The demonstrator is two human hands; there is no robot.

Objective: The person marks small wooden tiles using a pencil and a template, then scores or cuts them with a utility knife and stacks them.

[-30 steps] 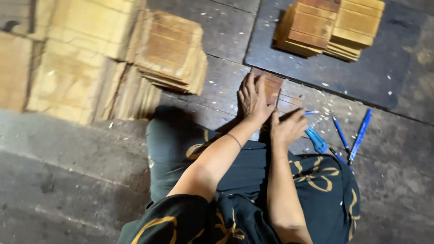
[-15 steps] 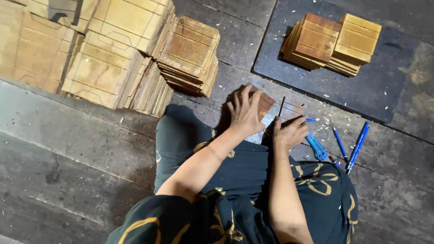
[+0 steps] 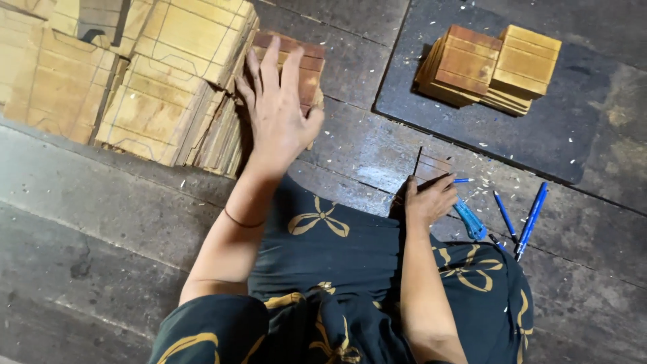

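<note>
On the dark plank floor (image 3: 87, 222), ahead and to the left of the seated person, the left hand (image 3: 278, 114) is lying flat on a reddish-brown stack of cut boards (image 3: 306, 64), fingers spread wide and pressing down, not curled around anything. That stack is sitting just beside the larger pale yellow piles (image 3: 162, 87), touching them on its left side; its long axis is running roughly left to right across the view. The left hand is plainly the nearer one to it.

Close to the knee, the right hand (image 3: 431, 199) is resting on a small dark board piece (image 3: 431, 167), fingers bent over its near edge in a narrow grip, pinning it to the floor. A blue utility knife (image 3: 470, 220) is lying just beside this hand, with blue pens (image 3: 531, 217) a little farther right. Two more board stacks (image 3: 492, 67) are sitting on a dark slab (image 3: 539, 141), well apart from both hands.
</note>
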